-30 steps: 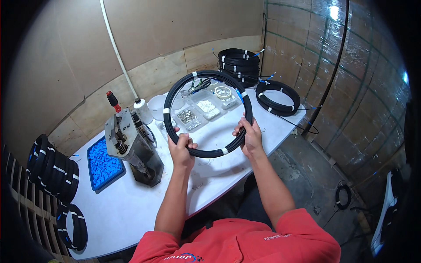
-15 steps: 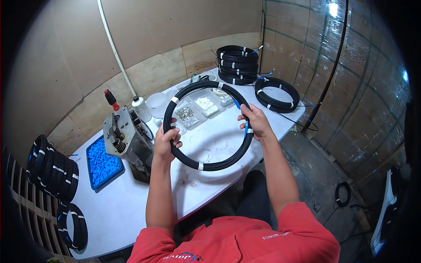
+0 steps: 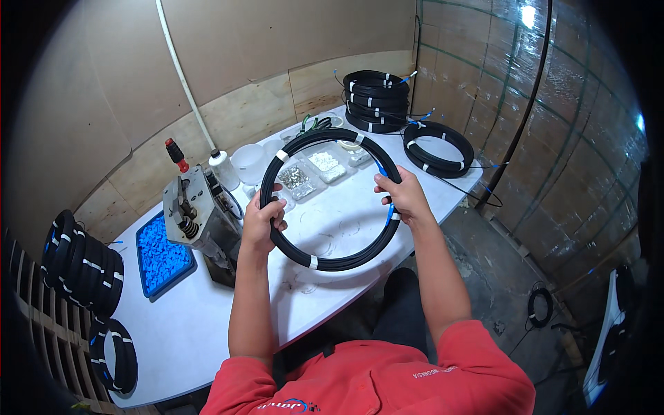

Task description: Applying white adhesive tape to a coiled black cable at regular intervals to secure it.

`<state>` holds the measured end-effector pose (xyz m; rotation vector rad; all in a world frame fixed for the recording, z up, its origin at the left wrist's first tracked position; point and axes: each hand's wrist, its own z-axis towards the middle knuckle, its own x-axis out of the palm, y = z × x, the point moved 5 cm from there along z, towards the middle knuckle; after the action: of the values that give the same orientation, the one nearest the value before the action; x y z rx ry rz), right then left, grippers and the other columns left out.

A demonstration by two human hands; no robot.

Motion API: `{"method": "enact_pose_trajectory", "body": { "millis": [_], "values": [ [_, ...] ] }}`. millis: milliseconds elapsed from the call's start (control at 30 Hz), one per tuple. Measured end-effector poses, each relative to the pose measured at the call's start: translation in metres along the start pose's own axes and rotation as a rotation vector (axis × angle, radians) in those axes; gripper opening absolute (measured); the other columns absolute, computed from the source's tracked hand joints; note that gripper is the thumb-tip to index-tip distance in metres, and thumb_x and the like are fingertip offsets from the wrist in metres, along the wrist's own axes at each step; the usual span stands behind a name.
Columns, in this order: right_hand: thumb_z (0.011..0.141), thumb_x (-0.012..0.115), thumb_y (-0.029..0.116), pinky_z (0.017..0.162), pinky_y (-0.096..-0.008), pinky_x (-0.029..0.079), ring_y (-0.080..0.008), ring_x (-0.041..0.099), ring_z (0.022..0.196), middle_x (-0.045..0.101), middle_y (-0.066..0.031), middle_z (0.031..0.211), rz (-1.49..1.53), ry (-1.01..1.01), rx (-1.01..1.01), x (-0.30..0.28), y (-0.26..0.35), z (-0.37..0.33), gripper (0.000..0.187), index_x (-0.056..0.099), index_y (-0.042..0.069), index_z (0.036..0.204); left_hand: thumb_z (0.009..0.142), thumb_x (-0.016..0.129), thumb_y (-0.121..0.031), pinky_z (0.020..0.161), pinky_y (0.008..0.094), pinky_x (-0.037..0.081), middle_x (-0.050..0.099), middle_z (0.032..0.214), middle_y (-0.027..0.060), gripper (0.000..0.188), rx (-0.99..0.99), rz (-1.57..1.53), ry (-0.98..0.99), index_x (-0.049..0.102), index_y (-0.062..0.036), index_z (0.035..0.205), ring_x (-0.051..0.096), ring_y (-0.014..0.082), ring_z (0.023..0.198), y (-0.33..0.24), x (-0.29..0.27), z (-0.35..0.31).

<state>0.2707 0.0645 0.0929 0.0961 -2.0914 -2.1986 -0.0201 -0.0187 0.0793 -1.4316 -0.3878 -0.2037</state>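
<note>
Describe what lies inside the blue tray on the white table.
The blue tray is filled with small blue pieces; its floor is covered by them. The grey machine hides its right edge.

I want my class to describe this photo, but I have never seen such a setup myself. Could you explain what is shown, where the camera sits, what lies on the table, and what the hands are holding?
There is no machine doing the work here: a person in a red shirt works with two bare hands. The camera is worn on the person's head and looks down, so the forearms enter from the bottom, and its wide lens bends straight edges.

The left hand and the right hand grip opposite sides of a black cable coil bound with white tape, held up above the white table.

On the table lie a blue tray of small blue pieces, a grey metal hand tool with a red-tipped lever, clear trays of small parts, a stack of coils and one single coil. More coils rest at the left.
</note>
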Motion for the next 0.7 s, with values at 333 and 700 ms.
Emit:
{"method": "enact_pose_trajectory", "body": {
  "millis": [333, 700],
  "values": [
    [0.086, 0.074, 0.011, 0.053, -0.0219, 0.040, -0.0063, 0.049, 0.066, 0.055, 0.0037, 0.078, 0.112, 0.062, 0.031, -0.001, -0.010, -0.001, 0.023, 0.063, 0.006, 0.105, 0.083, 0.063, -0.006, 0.045, 0.0254, 0.036, 0.044, 0.068, -0.0021, 0.037, -0.084, -0.041, -0.035, 0.052, -0.0043, 0.118, 0.040, 0.0080, 0.050, 0.005, -0.006, 0.005],
    [0.094, 0.065, 0.015, 0.047, -0.0239, 0.047, -0.0088, 0.055, 0.057, 0.056, -0.0024, 0.080, 0.174, 0.105, 0.032, 0.009, -0.004, -0.017, 0.019, 0.055, 0.003, 0.106, 0.084, 0.063, -0.006, 0.043, 0.0239, 0.035, 0.042, 0.065, -0.0031, 0.035, -0.133, -0.011, -0.030, 0.054, -0.0039, 0.118, 0.039, 0.0072, 0.048, 0.004, -0.019, 0.012]
  ]
}}
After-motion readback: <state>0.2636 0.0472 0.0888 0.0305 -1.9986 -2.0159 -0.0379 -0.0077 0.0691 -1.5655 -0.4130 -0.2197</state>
